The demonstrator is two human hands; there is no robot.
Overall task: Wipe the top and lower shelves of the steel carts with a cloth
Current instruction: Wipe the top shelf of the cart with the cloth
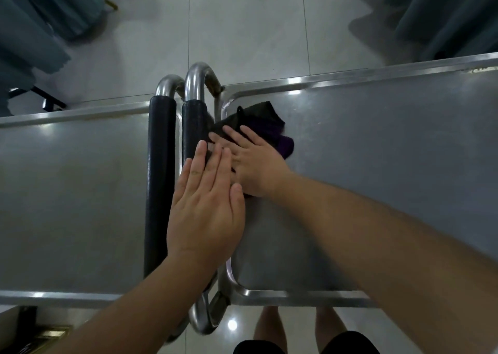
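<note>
Both bare forearms reach in from the bottom edge, and the left hand (pixel 206 208) lies flat with its fingers straight and together, fingertips up against the black padded handle (pixel 194 127) of the right-hand steel cart's top shelf (pixel 377 165). Its thumb lies over the shelf's raised left rim. Just beyond it, the right hand (pixel 254 162) is spread flat, palm down, pressing the dark folded cloth with a purple corner (pixel 262 126) onto that shelf. The cloth sits in the shelf's far left corner, close against the rounded rim and touching the handle side. From there the steel surface runs bare to the right, bounded by a bright raised lip along the far edge and another along the near edge. A second black padded handle (pixel 159 178) stands just beside the first, belonging to the left-hand steel cart's top shelf (pixel 67 192), whose flat surface spreads away to the left between its own far and near rims. The two carts stand end to end, handles nearly touching. Beyond them lies a pale tiled floor (pixel 242 25), with teal cloth drapes (pixel 40 17) hanging at the far left and far right. Below the near rim, the person's bare legs and dark shorts show above the floor.
</note>
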